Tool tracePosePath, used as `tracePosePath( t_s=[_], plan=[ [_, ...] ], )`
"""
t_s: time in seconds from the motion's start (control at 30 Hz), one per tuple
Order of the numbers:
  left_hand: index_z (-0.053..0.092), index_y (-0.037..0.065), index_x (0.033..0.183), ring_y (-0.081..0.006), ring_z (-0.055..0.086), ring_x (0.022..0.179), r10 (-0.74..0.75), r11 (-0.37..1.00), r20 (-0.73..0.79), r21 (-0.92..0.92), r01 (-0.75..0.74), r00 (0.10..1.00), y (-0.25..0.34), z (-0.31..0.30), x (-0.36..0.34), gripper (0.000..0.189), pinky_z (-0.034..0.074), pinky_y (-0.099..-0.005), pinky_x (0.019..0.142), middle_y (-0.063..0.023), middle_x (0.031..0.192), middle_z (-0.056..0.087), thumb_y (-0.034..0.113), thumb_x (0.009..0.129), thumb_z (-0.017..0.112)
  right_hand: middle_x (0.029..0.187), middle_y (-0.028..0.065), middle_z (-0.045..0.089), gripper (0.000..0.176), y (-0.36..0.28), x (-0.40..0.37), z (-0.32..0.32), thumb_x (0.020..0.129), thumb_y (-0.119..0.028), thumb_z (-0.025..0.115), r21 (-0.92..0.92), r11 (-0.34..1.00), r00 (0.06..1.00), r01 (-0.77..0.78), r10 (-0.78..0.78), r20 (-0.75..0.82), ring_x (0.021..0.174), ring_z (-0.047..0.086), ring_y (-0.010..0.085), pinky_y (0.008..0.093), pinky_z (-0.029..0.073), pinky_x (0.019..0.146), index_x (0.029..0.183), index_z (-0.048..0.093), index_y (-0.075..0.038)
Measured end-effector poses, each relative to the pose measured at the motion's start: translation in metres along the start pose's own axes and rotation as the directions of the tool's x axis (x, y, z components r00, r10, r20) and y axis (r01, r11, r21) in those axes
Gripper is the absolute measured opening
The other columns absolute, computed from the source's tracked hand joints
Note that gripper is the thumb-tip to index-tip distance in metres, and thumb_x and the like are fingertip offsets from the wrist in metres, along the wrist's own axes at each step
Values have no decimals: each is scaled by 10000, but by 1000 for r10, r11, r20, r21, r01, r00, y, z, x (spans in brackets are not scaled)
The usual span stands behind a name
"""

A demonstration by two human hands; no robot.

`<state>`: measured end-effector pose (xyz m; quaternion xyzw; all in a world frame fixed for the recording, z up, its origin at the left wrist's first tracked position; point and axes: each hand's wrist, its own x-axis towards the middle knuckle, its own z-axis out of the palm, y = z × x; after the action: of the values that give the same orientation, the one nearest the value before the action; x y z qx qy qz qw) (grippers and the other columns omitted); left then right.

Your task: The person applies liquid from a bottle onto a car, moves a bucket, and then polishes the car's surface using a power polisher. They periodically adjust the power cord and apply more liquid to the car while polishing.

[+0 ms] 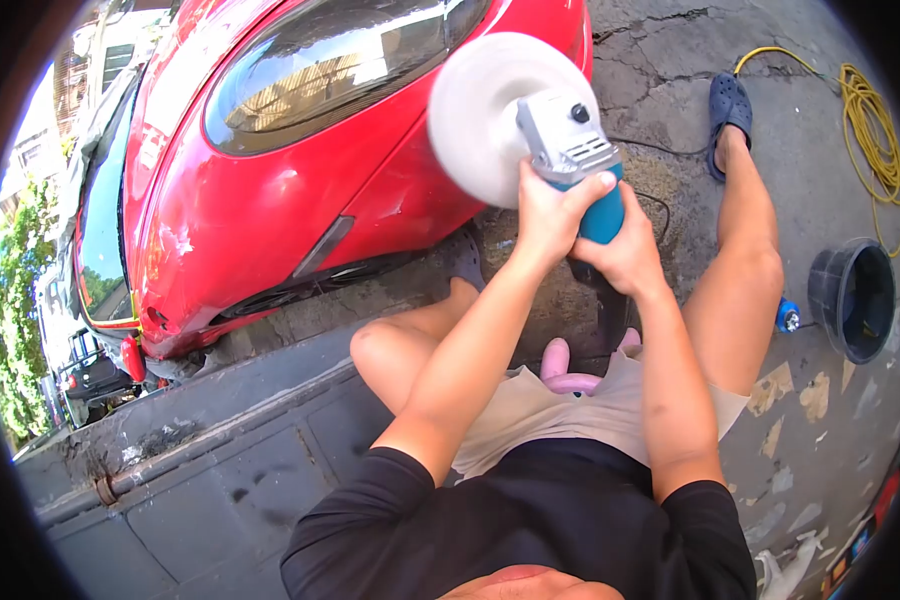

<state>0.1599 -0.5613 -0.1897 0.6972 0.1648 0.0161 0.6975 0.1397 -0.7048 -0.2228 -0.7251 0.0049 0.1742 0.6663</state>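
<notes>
- Sits on a pink stool on cracked pavement, facing the front corner of a red car.
- Holds a polisher with both hands, raised off the ground and above the knees, just beside the car's bumper.
- Wraps the left hand firmly around the polisher directly behind its grey gear head.
- Clamps the right hand around the teal body, directly behind the left hand and touching it.
- Turns the white pad, blurred, toward the red panel below the headlight; cannot tell whether pad and paint touch.
- Rests the right foot, in a blue clog, on the pavement past the polisher.
- Has a black bucket near the right knee and a coiled yellow cable beyond it.
</notes>
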Motion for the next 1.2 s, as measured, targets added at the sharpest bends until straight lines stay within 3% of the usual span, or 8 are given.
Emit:
tracePosePath(
  t_s=[0.3,0.53,0.63,0.77,0.87,1.03,1.13,1.2],
  plan=[
    [489,-88,1325,-243,734,1076,-10,999,-20,47,11,1000,-23,-13,-15,816,610,-399,958,-198,1203,726,268,787,988,1173,192,785,927,17,-12,10,644,-310,977,67,998,998,-19,16,57,1046,790,306,439,621,940,1435,558,-68],
    [418,-21,1449,-233,703,1190,42,999,-95,-11,-43,995,-61,-73,-81,927,571,-407,1063,-165,1310,684,290,796,996,1265,259,748,1055,60,-46,66,613,-346,958,-43,999,978,-34,42,205,1171,745,454,515,601,1004,1523,485,-99],
    [401,7,1478,-231,691,1215,14,998,-100,-57,-19,995,-71,-100,-101,956,564,-407,1084,-147,1338,660,299,792,998,1249,210,767,990,69,-57,89,646,-312,957,-23,999,968,36,-29,249,1170,761,404,488,595,1002,1501,502,-105],
    [446,-1,1466,-232,707,1188,45,996,-173,-64,-57,984,-73,-123,-123,916,575,-402,1071,-137,1301,683,302,783,975,1365,254,707,1100,74,-65,113,617,-354,965,-24,999,939,44,-33,343,1248,712,457,516,584,1049,1561,455,-113],
    [437,-5,1472,-235,706,1193,50,995,-235,-70,-68,971,-73,-133,-136,942,575,-405,1074,-141,1303,680,320,774,980,1367,248,708,1105,70,-68,125,615,-362,974,-34,999,916,32,-15,400,1245,715,451,513,582,1051,1557,462,-98],
    [374,-4,1513,-236,694,1223,91,990,-286,-80,-119,954,-72,-153,-149,1015,570,-409,1085,-146,1334,654,329,788,1000,1348,250,714,1083,67,-69,145,613,-373,978,18,993,889,119,-115,444,1234,719,448,511,583,1047,1535,489,-85],
    [443,-11,1473,-219,698,1161,140,987,-381,-22,-160,914,-62,-150,-154,912,571,-391,1051,-123,1282,674,304,793,961,1331,258,719,1071,64,-67,152,616,-368,968,20,989,868,147,-139,476,1231,720,446,510,582,1046,1530,491,-75],
    [413,-10,1492,-220,683,1185,154,984,-374,-30,-178,914,-66,-156,-156,944,563,-390,1065,-131,1314,651,307,800,973,1325,262,720,1065,65,-65,156,619,-363,962,19,985,854,169,-156,497,1230,721,447,510,582,1045,1528,491,-73]
  ],
)
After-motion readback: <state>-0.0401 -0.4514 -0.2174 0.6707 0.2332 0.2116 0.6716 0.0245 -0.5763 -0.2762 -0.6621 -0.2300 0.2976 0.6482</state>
